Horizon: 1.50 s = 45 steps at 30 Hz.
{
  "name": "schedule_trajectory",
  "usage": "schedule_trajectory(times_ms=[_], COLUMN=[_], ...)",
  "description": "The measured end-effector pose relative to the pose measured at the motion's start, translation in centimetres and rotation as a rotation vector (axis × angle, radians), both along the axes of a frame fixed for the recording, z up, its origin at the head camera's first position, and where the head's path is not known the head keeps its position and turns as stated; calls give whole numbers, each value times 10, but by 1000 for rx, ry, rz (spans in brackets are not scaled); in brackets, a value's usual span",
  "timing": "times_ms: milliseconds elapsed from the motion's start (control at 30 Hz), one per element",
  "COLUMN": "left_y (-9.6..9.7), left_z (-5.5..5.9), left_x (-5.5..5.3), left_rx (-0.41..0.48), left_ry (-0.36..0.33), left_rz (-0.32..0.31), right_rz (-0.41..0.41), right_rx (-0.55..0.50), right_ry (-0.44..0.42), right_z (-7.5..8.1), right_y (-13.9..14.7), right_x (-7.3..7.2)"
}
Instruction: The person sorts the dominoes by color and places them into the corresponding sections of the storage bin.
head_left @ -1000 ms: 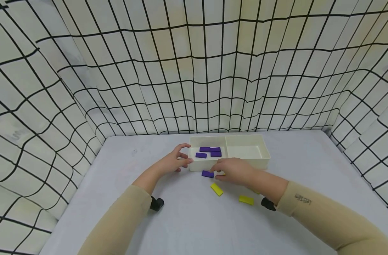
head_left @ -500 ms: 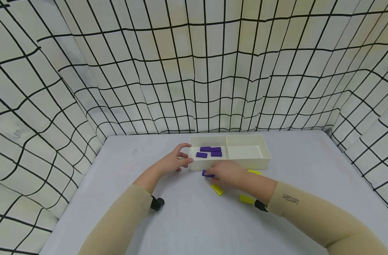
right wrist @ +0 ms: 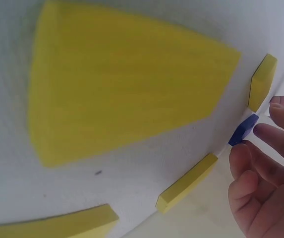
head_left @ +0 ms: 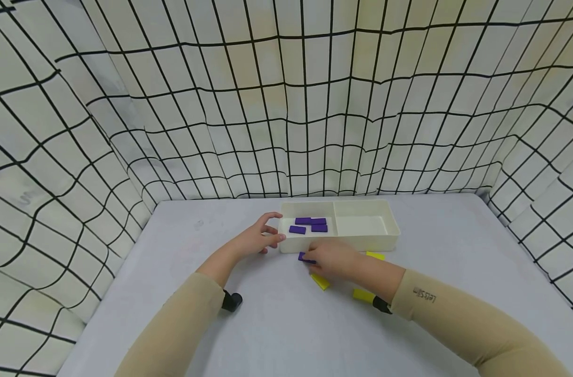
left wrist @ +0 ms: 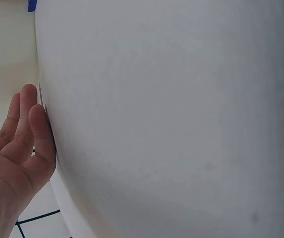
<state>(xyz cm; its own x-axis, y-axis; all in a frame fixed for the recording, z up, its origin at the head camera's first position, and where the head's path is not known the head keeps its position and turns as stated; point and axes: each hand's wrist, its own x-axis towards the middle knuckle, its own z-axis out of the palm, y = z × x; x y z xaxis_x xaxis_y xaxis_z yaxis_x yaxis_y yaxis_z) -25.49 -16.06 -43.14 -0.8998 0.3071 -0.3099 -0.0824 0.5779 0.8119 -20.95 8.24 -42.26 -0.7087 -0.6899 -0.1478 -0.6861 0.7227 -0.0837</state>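
Note:
My left hand (head_left: 257, 236) rests at the left end of the white two-compartment box (head_left: 390, 241), its fingers and thumb touching the end wall; in the left wrist view those fingers are nearly straight. In front of the box my right hand (head_left: 335, 259) pinches a purple block (head_left: 303, 257) by its right part, low at the tabletop. The right wrist view shows the same purple block (right wrist: 243, 130) beside the fingertips. Several purple blocks (head_left: 298, 230) lie flat in the box's left compartment.
Yellow blocks lie on the white table (head_left: 267, 335): one (head_left: 320, 281) just below the right hand, one (head_left: 363, 295) by the right wrist, one (head_left: 375, 255) along the box front. A large yellow block (right wrist: 127, 84) fills much of the right wrist view. Black-grid white curtains (head_left: 314, 104) surround the table.
My right hand has moved left and slightly down onto the purple block, and its fingertips now cover part of it. My left hand has stayed at the box.

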Motion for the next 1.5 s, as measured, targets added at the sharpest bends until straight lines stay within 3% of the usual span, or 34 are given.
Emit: schedule_trajectory(times_ms=[367, 567, 967, 1500], left_y=[-2, -3, -3, -2], left_z=[1, 0, -1, -3], left_x=[0, -1, -2, 0], left_rx=[2, 2, 16, 23], left_ry=[-1, -1, 4, 5], left_rz=[4, 5, -10, -2], right_rz=[76, 41, -2, -5], right_rx=[-58, -80, -56, -27], right_ry=[-12, -50, -44, -21], right_z=[-2, 1, -4, -2], right_y=[1, 2, -5, -9], right_x=[2, 0, -9, -7])
